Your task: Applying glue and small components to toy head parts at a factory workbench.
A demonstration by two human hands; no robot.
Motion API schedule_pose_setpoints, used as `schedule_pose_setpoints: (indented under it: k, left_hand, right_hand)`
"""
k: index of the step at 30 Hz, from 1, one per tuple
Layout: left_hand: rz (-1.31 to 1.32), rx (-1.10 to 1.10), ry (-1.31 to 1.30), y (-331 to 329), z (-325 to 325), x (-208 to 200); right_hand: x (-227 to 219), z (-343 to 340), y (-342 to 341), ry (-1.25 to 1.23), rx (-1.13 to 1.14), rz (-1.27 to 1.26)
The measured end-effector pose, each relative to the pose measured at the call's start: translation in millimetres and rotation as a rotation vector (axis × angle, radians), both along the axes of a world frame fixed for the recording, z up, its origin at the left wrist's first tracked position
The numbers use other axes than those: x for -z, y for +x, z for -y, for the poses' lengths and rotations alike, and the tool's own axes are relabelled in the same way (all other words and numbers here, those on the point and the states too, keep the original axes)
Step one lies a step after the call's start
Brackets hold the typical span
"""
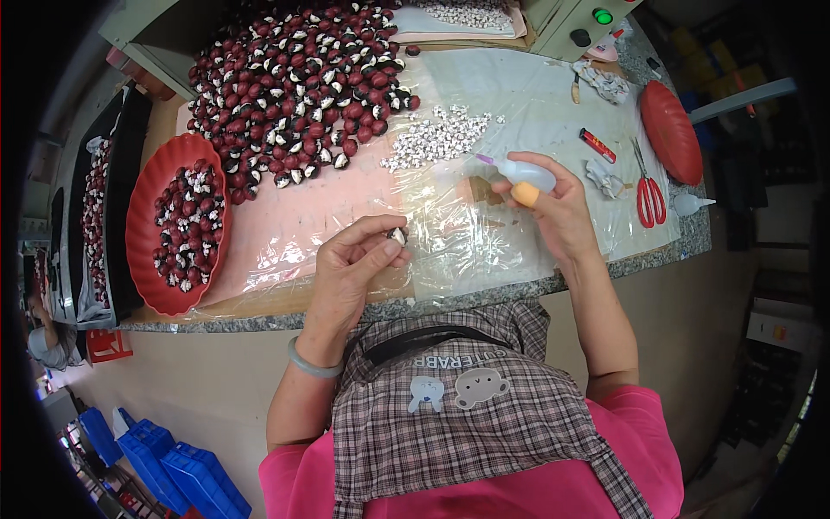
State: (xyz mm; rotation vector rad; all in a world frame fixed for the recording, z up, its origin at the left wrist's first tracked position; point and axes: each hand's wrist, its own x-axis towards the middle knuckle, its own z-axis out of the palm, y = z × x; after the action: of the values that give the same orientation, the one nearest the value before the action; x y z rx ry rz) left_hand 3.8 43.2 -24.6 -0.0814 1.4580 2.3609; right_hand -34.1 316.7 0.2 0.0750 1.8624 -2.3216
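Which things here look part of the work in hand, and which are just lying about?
Seemingly in use:
left hand, holding a dark-and-white piece
right hand, holding a squeeze bottle
small white pieces
red-and-white pile
filled red tray

Probably lying about:
scissors
red tube
crumpled scrap
red dish at right

On your right, you have scissors (646, 183) with red handles, near a crumpled white tissue (603, 179). A little red tube (597, 145) lies just above that, and a red dish (671, 134) with ridges is farther to the right. Look farther up and you can see more crumpled tissue (604, 83), then a round green light (603, 16) and a black knob (580, 38) on a pale green box (560, 19). Down low on your left are blue crates (206, 480), a red stool (107, 339) and another person's grey sleeve (55, 348)
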Motion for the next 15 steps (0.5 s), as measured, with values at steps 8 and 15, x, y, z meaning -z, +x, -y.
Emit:
schedule_pose_setpoints:
  k: [8, 15]
  left_hand:
    - [-0.003, 0.010, 0.005, -2.7, 0.2, 3.6]
    - [-0.008, 0.016, 0.016, -2.4, 1.0, 5.5]
  right_hand:
    - [7.8, 15.1, -51.4, 0.377, 0.065, -0.001]
    - [12.8, 22.3, -70.9, 1.046, -0.027, -0.396]
